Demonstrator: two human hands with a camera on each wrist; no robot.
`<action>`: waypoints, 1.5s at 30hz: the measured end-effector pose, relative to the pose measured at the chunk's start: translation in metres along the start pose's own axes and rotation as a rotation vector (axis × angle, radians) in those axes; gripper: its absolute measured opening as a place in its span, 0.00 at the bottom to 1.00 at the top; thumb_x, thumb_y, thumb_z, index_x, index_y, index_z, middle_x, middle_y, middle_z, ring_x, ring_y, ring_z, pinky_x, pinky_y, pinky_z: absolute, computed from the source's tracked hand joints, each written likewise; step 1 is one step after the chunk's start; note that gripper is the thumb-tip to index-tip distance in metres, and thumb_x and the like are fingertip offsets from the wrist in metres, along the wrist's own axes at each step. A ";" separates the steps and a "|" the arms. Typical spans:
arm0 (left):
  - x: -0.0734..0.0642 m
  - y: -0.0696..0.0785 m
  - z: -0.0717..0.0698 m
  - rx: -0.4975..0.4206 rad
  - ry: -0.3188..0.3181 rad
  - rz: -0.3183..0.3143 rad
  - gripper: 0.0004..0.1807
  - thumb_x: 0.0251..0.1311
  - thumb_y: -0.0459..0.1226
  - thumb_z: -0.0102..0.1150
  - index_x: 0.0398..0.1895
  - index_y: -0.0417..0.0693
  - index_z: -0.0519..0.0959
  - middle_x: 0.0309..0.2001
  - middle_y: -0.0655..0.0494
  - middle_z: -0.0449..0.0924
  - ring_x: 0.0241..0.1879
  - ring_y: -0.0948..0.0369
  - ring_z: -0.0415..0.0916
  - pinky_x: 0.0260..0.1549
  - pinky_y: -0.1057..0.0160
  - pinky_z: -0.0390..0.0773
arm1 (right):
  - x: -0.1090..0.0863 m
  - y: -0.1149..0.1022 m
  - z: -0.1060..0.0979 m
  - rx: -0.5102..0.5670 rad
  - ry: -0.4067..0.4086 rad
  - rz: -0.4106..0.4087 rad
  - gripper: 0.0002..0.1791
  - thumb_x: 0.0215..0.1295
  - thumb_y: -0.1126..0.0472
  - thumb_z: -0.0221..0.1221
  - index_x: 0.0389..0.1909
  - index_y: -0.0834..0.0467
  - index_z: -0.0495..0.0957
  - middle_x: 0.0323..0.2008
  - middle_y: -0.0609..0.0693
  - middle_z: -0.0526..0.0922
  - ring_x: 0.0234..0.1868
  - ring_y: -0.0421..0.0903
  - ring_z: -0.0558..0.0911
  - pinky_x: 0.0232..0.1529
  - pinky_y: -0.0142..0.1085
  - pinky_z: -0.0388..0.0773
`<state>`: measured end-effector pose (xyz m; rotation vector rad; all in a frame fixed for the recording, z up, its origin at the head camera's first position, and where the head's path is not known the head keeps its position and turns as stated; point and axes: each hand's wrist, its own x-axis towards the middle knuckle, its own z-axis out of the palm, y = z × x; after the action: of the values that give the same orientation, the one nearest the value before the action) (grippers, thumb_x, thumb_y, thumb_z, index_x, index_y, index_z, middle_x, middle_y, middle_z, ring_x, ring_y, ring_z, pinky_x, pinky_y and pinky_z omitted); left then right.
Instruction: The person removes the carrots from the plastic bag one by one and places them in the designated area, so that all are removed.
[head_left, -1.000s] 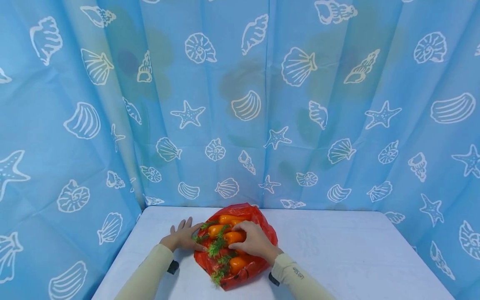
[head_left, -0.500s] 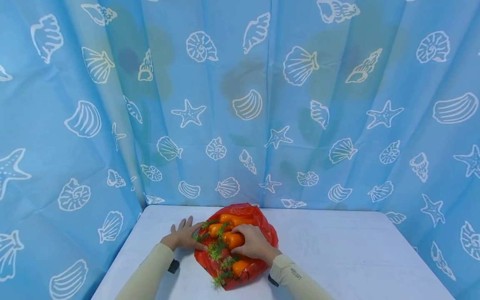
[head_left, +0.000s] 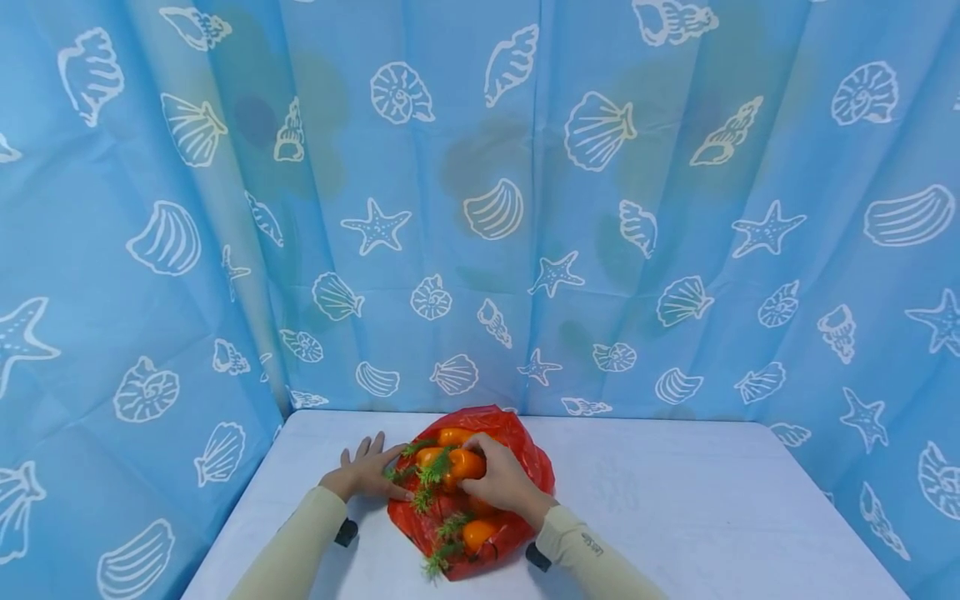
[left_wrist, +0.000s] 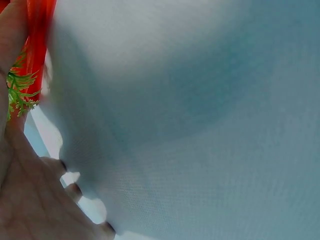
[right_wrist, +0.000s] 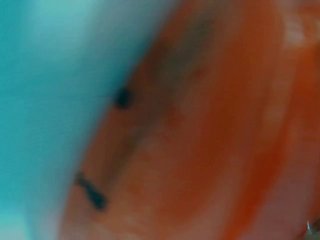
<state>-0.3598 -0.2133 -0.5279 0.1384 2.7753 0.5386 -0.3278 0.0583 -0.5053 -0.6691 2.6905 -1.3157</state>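
Several orange carrots with feathery green tops lie on a spread red plastic bag [head_left: 420, 521]. My right hand [head_left: 504, 477] grips one carrot [head_left: 465, 467] by its thick body, above the others. Another carrot [head_left: 478, 535] lies at the near side of the bag, its leafy top [head_left: 442, 554] hanging over the edge. My left hand [head_left: 367, 473] rests at the bag's left edge with straight, spread fingers, the thumb touching the bag. In the left wrist view, a green sprig [left_wrist: 22, 90] shows beside the left hand [left_wrist: 40, 195]. Blurred red bag plastic [right_wrist: 200, 135] fills most of the right wrist view.
The bag lies on a white table [head_left: 660, 508], near its back edge. A blue curtain [head_left: 480, 208] with white shell and starfish prints hangs behind the table and along its left and right sides.
My right hand has shifted slightly up and to the left, lifting the carrot over the others, and its end has turned up. The near carrot has shifted a little. My left hand stays put.
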 end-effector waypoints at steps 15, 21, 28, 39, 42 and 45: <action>-0.003 0.000 -0.001 0.014 0.013 0.000 0.53 0.42 0.62 0.73 0.74 0.63 0.62 0.79 0.37 0.41 0.76 0.34 0.36 0.69 0.27 0.33 | 0.003 -0.037 -0.018 0.427 0.152 0.016 0.29 0.71 0.49 0.58 0.68 0.56 0.65 0.60 0.56 0.77 0.57 0.55 0.80 0.60 0.49 0.78; -0.005 0.003 -0.002 0.012 0.009 -0.001 0.52 0.43 0.62 0.72 0.75 0.63 0.62 0.79 0.38 0.41 0.77 0.35 0.35 0.70 0.28 0.33 | 0.004 -0.037 -0.022 0.619 0.129 0.029 0.31 0.72 0.45 0.55 0.71 0.52 0.61 0.56 0.64 0.75 0.40 0.58 0.86 0.45 0.47 0.86; 0.004 -0.006 0.005 -0.001 0.002 0.001 0.54 0.43 0.65 0.71 0.75 0.63 0.61 0.80 0.39 0.39 0.77 0.36 0.32 0.70 0.29 0.28 | -0.001 -0.049 -0.025 0.521 0.123 -0.026 0.31 0.75 0.47 0.51 0.75 0.40 0.53 0.50 0.63 0.74 0.24 0.53 0.81 0.26 0.37 0.84; 0.007 -0.010 0.008 -0.005 0.010 -0.007 0.56 0.40 0.68 0.70 0.75 0.64 0.62 0.80 0.40 0.39 0.77 0.36 0.32 0.69 0.29 0.27 | -0.009 -0.062 -0.031 0.432 0.038 -0.055 0.30 0.77 0.41 0.43 0.75 0.32 0.49 0.47 0.61 0.72 0.17 0.45 0.72 0.22 0.32 0.79; 0.004 -0.006 0.005 0.000 0.001 -0.010 0.55 0.41 0.67 0.70 0.75 0.64 0.61 0.80 0.40 0.39 0.77 0.36 0.32 0.70 0.29 0.27 | -0.010 -0.059 -0.035 0.379 0.052 -0.041 0.29 0.77 0.40 0.42 0.76 0.33 0.49 0.45 0.61 0.72 0.17 0.44 0.72 0.21 0.32 0.78; 0.002 -0.003 0.003 0.000 -0.003 -0.017 0.53 0.44 0.65 0.70 0.75 0.64 0.61 0.80 0.41 0.39 0.77 0.37 0.32 0.70 0.30 0.28 | -0.009 -0.054 -0.038 0.339 0.082 -0.034 0.30 0.77 0.39 0.42 0.76 0.34 0.50 0.39 0.62 0.73 0.16 0.45 0.72 0.19 0.33 0.78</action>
<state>-0.3605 -0.2152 -0.5321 0.1152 2.7708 0.5343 -0.3104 0.0611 -0.4410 -0.6350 2.4309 -1.7864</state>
